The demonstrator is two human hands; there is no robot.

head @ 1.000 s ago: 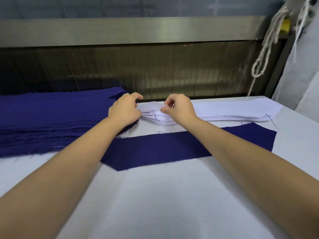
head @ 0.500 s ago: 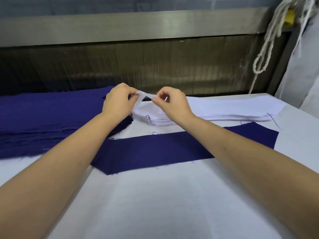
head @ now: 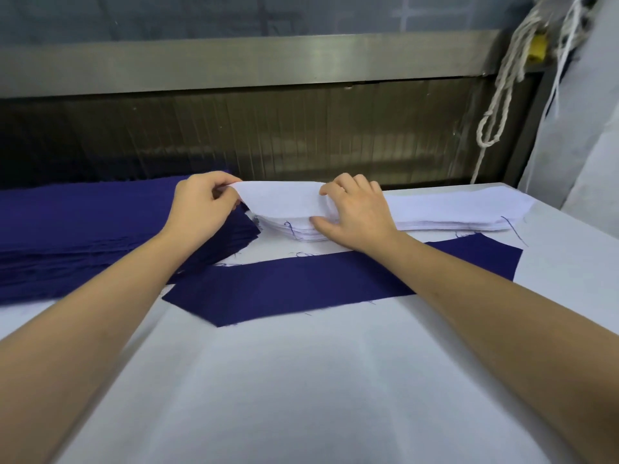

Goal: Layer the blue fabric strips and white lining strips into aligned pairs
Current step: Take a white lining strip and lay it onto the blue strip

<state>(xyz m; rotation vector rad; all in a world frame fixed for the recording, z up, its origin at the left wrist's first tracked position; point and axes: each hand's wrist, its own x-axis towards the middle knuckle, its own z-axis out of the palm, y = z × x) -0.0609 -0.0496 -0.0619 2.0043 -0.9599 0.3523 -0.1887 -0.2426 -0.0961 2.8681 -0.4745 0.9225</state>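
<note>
Here the left hand (head: 197, 212) and right hand (head: 358, 212) pinch the top white lining strip (head: 281, 202), arched above its stack (head: 452, 214)

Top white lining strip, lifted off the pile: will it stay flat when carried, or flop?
Probably floppy: the top white lining strip bows in a soft arc between the left hand and right hand. Likely very light: a fingertip pinch lifts its end. It may drag neighbours, since the white pile beneath sits fanned.
</note>
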